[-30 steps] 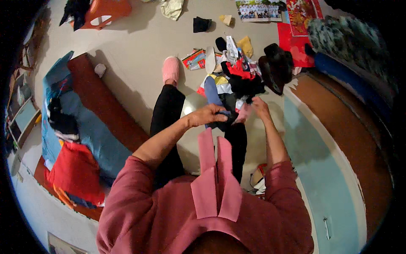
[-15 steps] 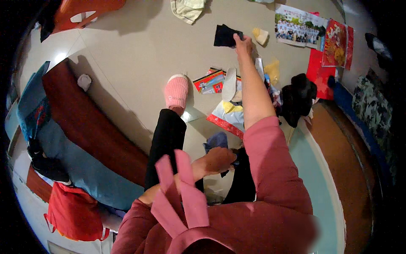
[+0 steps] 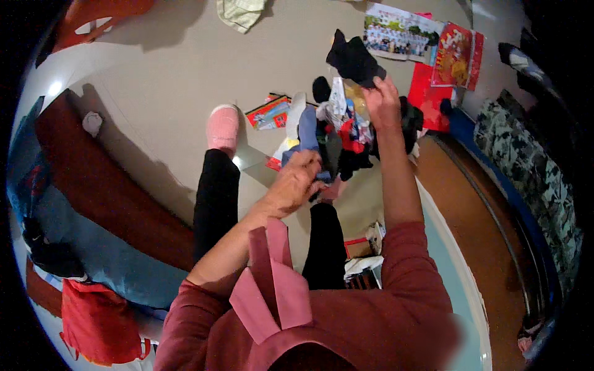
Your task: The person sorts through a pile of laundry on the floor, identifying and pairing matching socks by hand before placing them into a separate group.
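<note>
My right hand (image 3: 382,102) pinches a black sock (image 3: 356,59) by one end and holds it out at the far right. Nearer and to the left, my left hand (image 3: 297,176) is closed on a blue sock (image 3: 307,130), whose length sticks out past the fingers. Between my hands spreads a heap of dark and coloured cloth pieces, with a red piece (image 3: 351,139) among them. Which of these my left hand also holds, I cannot tell. Just left of the heap is a pale insole-shaped piece (image 3: 296,111).
A group photograph (image 3: 396,37) and red paper sheets (image 3: 433,99) lie at the far right. Pale green cloth (image 3: 241,12) is at the top. A red bag (image 3: 99,321) stands at lower left by a dark red-brown edge (image 3: 117,173). My pink slipper (image 3: 223,127) rests on the floor.
The view has swung right. My right hand has lifted the black sock and drawn it nearer. My left hand has moved forward from my lap to the heap with the blue sock.
</note>
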The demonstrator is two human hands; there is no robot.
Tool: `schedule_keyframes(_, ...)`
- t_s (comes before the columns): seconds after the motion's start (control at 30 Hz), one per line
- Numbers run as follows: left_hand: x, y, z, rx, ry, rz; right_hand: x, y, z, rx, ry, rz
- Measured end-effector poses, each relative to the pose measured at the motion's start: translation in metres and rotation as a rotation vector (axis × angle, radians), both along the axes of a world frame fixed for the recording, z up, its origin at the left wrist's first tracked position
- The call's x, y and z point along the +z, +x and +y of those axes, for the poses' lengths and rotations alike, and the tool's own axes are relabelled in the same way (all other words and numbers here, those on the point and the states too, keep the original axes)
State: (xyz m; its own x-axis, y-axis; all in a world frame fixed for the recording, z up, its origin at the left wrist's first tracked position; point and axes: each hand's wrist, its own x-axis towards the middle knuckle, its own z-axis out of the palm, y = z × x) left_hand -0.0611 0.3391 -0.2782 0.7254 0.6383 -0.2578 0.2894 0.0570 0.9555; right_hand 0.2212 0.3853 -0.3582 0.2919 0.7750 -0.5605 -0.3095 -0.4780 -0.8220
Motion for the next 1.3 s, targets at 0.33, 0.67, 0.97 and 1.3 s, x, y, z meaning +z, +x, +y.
schedule_keyframes(0.33, 0.029, 0.017, 0.009, 0.636, -0.674, -0.161, 0.089, -0.004, -0.055, -0.398, -0.131, 0.36)
schedule_keyframes(0.67, 0.046, 0.033, -0.022, 0.674, -0.905, -0.369, 0.169, -0.07, -0.107, 0.233, -0.039, -0.492)
schedule_keyframes(0.97, 0.054, 0.029, -0.046, 0.699, -0.784, -0.39, 0.199, -0.071, -0.136, 0.337, 0.048, -0.594)
schedule_keyframes(1.3, 0.038, 0.018, -0.055, 0.961, -1.082, -0.438, 0.231, -0.061, -0.157, 0.167, 0.287, -0.597)
